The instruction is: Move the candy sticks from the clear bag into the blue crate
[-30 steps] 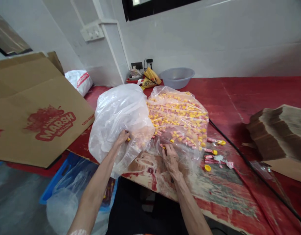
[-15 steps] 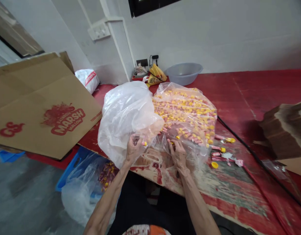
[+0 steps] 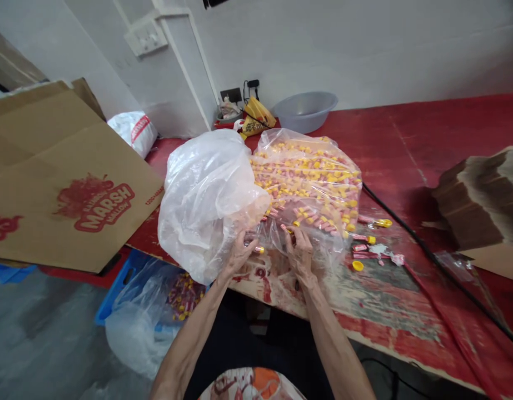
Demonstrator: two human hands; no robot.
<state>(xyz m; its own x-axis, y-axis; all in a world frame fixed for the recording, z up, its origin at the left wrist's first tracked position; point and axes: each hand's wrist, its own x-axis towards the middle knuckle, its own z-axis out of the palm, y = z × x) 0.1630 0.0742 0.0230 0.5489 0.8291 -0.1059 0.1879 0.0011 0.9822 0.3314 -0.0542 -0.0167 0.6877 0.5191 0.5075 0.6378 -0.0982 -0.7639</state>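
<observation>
My left hand [image 3: 239, 253] is closed at the right edge of a milky plastic bag [image 3: 206, 194]. A small pink tube with a yellow cap [image 3: 259, 250] sticks out from its fingertips. My right hand [image 3: 300, 249] is curled at the mouth of a clear bag [image 3: 343, 241], its thumb and fingers pinched on another small pink tube [image 3: 284, 227]. That bag lies on the table and is full of yellow-capped pink tubes [image 3: 308, 172]. Thin plastic lies between and around both hands, so some fingertips are partly hidden.
Loose tubes [image 3: 364, 239] and a yellow cap [image 3: 357, 266] lie to the right on the worn red table [image 3: 406, 311], near a black cable [image 3: 400, 222]. A large carton [image 3: 73, 183] stands left, above a blue crate [image 3: 114, 297]. A basin [image 3: 306, 114] sits behind; brown cardboard [image 3: 481, 194] is far right.
My left hand has moved right, nearer the right hand, and its tube now shows more fully. My right hand stays by the clear bag's mouth. The camera view has shifted slightly.
</observation>
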